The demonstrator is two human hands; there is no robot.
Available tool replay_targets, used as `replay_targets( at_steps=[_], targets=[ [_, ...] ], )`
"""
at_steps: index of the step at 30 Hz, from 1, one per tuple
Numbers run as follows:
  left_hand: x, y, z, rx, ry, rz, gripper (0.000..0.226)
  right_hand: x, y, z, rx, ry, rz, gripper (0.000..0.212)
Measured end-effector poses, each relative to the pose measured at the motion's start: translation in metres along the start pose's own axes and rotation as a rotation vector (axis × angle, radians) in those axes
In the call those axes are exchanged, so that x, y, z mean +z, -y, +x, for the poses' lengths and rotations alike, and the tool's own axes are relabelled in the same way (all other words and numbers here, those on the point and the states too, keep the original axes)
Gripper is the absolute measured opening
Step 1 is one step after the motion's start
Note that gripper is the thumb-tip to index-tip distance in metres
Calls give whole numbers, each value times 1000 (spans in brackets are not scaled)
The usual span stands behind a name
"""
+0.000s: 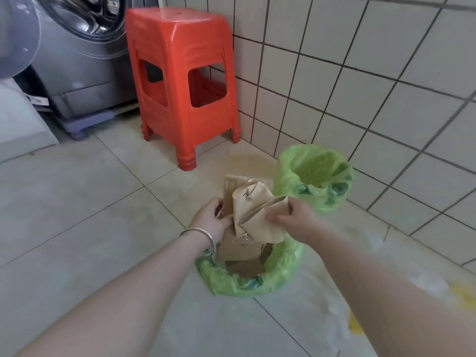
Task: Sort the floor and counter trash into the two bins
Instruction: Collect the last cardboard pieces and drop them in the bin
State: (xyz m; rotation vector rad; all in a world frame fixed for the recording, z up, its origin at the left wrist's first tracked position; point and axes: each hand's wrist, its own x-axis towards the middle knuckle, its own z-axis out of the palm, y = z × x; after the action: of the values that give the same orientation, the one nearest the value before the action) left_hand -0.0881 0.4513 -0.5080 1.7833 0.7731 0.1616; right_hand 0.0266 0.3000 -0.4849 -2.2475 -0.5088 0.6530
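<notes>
In the head view, both hands are meeting just below the centre of the frame over the near green-lined bin (278,274). The left hand (211,219), a silver bangle (206,237) on its wrist, is curling its fingers around the edge of a brown cardboard piece (229,194) that is standing upright out of that bin. The right hand (296,217) is pinching a crumpled brown paper bag (257,215), thumb and fingers pressing together on its folded top, and the bag is hanging over the bin's mouth against the cardboard. More brown cardboard is lying inside the bin. A second green-lined bin (316,176) is sitting right of centre, close to the tiled wall (360,73). A red plastic stool (177,81) is standing at upper centre, beside a grey washing machine (77,60) in the upper left. Pale and yellow smears are showing on the floor (77,202) at lower right.
</notes>
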Motion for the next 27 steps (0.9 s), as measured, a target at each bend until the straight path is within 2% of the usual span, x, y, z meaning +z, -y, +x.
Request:
replay_targets(
  at_steps=[2,4,8,12,15,16,19,24,27],
  targets=[
    [9,21,9,-56,22,127,34,12,-16,10,38,-5,-235,28],
    [16,35,18,-112,14,280,31,23,-25,17,45,-11,-442,34],
    [23,38,33,-167,8,558,24,38,-21,31,24,23,-614,35],
    [31,41,39,-106,-35,800,46,50,-15,39,51,123,-747,40],
    [33,48,37,-62,39,992,65,61,-15,38,33,240,-956,57],
    [33,49,36,-44,64,1054,67,65,-17,37,23,264,-1039,58],
    [35,53,31,0,127,1156,66,86,-30,33,-62,314,-1279,40],
    [47,56,27,-29,195,1192,61,106,-46,30,-45,388,-1389,43],
    [43,46,25,-26,176,1224,64,96,-36,27,-34,321,-1305,39]
  ],
)
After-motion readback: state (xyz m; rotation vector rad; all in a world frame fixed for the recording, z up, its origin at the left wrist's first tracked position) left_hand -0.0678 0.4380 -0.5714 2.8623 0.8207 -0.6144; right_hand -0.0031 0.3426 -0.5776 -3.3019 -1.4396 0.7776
